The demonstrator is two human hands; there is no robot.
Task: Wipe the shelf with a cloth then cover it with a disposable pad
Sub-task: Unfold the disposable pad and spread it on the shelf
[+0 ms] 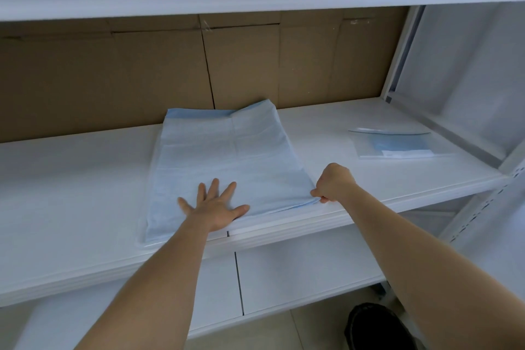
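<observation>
Pale-blue disposable pad (227, 162) lies partly folded on the white shelf (71, 193); left hand (214, 206) spread flat anchoring its front edge, while right hand (333, 183) pinches the adjacent corner (likely to unfold it rightward).

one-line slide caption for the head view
Left hand flattens the pad on the shelf; right hand pinches its corner.

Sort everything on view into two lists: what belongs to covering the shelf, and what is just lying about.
In use:
- disposable pad, partly unfolded
- shelf
- left hand, pressing flat on the pad
- right hand, pinching the pad's near right corner

Lying about:
- clear plastic packet on the shelf
- cardboard boxes behind
</observation>
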